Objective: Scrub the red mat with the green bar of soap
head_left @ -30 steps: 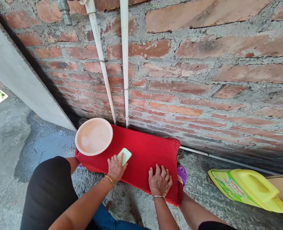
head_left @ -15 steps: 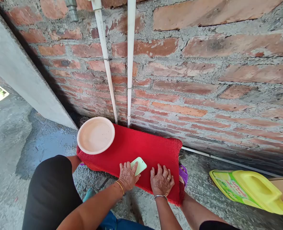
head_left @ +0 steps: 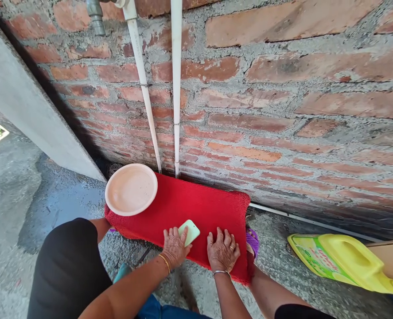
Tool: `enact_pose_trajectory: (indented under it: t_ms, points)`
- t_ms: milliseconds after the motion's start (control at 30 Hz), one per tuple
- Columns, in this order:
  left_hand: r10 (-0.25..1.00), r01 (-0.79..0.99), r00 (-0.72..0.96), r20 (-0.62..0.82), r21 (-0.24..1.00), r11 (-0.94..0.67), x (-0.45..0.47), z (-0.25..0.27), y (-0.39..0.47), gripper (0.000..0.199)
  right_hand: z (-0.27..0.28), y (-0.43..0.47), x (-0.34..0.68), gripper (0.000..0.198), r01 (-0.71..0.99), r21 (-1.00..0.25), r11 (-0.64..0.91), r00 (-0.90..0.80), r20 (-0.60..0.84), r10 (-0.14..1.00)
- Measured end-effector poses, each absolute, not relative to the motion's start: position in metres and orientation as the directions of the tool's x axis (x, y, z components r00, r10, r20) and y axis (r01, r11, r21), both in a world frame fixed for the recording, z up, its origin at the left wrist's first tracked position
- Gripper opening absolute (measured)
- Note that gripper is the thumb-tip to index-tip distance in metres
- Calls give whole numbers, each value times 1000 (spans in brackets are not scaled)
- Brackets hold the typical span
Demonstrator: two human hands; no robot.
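My left hand [head_left: 176, 248] is closed around one side of a pale green scrub brush [head_left: 191, 231]. Only the brush's smooth back with a small hole near one end shows; its underside is hidden against a red mat [head_left: 199, 199]. Flat on the mat, a little to the right of the brush, lies my right hand [head_left: 223, 251] with fingers apart. The red mat is draped over a low support that it hides, and its shaggy edges hang down. A pale pink basin [head_left: 131, 189] stands on the mat's left end, with what looks like water in it.
A yellow detergent jug [head_left: 345, 261] lies on the concrete floor to the right, beside a cardboard box [head_left: 391, 263]. Behind the mat rises a brick wall [head_left: 243, 119] with white pipes [head_left: 177, 88] and a grey tap [head_left: 95, 17]. A grey slab [head_left: 40, 97] leans at left.
The whole view has shifted slightly. Both hands, the scrub brush and the basin keep almost the same places on the mat.
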State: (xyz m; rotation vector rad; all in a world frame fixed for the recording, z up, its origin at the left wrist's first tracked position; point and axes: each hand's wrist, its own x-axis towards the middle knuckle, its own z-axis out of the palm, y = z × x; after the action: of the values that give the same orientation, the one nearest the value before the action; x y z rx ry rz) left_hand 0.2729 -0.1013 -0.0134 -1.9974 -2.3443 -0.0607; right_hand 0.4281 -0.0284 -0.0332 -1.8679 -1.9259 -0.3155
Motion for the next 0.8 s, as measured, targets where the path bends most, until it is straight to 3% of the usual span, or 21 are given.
enact_pose_trajectory:
  t_ms: [133, 333, 433, 667, 733, 800]
  points:
    - [990, 996, -89, 113, 6, 89, 280, -8, -103, 65, -34, -29, 429, 38, 991, -115, 73, -9, 477, 879]
    - [951, 943, -296, 90, -135, 306, 208, 14, -108, 58, -33, -29, 427, 38, 992, -107, 70, -13, 462, 887]
    - [946, 932, -313, 83, -165, 322, 200, 9, -116, 59, -32, -29, 427, 39, 991, -110, 71, -11, 471, 882]
    - [993, 997, -65, 96, -42, 69, 264, -18, -125, 66, -34, -29, 429, 39, 991, -110, 81, -18, 480, 877]
    - [994, 997, -75, 81, -17, 77, 266, -10, -113, 64, -34, -29, 429, 38, 990, -113, 78, -15, 475, 880]
    - [981, 982, -188, 45, -13, 189, 253, 4, -92, 61, -33, -29, 428, 39, 992, -103, 73, -15, 477, 879]
